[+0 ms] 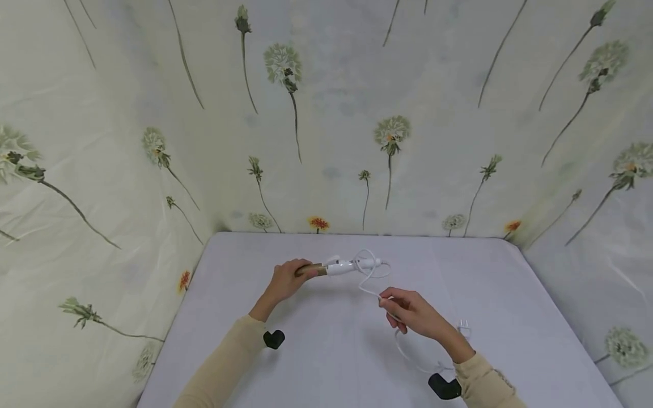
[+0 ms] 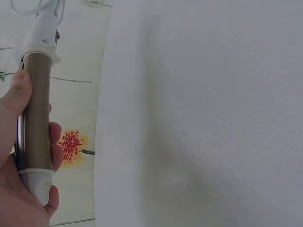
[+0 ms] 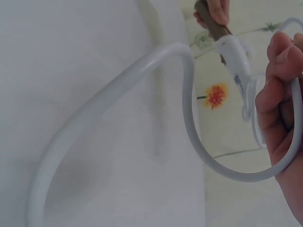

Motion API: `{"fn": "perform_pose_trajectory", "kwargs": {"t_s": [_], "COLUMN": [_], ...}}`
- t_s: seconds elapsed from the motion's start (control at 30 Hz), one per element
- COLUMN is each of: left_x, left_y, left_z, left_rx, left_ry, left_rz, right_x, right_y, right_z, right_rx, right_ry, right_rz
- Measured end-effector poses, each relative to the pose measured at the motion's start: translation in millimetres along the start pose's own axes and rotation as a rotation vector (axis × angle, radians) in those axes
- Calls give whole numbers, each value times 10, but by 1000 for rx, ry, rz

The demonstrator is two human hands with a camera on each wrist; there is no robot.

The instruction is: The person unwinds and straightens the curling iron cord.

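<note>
A curling iron (image 1: pixel 340 266) with a gold barrel and white handle is held above the white table (image 1: pixel 326 362). My left hand (image 1: pixel 287 279) grips the gold barrel (image 2: pixel 35 118), thumb along its side. The iron's white cord (image 1: pixel 368 279) loops off the handle and runs down to my right hand (image 1: pixel 408 313), which pinches it with curled fingers (image 3: pixel 277 99). In the right wrist view the cord (image 3: pixel 189 109) bends in a wide arc under the hand. Past my right hand the cord trails over the table to a white plug (image 1: pixel 463 327).
A pale cloth printed with dandelions (image 1: pixel 326 113) hangs behind and on both sides of the table. Black wrist camera mounts (image 1: pixel 274 339) (image 1: pixel 444 387) show under both sleeves.
</note>
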State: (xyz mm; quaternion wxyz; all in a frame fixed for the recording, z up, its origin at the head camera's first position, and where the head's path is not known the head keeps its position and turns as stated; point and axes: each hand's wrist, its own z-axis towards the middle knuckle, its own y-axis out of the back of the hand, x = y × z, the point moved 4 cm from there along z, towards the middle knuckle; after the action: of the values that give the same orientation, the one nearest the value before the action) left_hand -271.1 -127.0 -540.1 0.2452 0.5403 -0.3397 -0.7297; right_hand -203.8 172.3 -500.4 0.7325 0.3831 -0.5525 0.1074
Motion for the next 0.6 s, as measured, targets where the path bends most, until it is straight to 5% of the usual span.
{"fn": "perform_pose_trajectory", "kwargs": {"t_s": [0.6], "left_x": [-6], "left_y": [54], "left_z": [39], "left_rx": [18], "left_ry": [65], "left_rz": [-44], "right_x": [-318], "right_y": [-205], "right_z": [-56], "right_rx": [151], "right_ry": [-104], "right_rz": [11]}}
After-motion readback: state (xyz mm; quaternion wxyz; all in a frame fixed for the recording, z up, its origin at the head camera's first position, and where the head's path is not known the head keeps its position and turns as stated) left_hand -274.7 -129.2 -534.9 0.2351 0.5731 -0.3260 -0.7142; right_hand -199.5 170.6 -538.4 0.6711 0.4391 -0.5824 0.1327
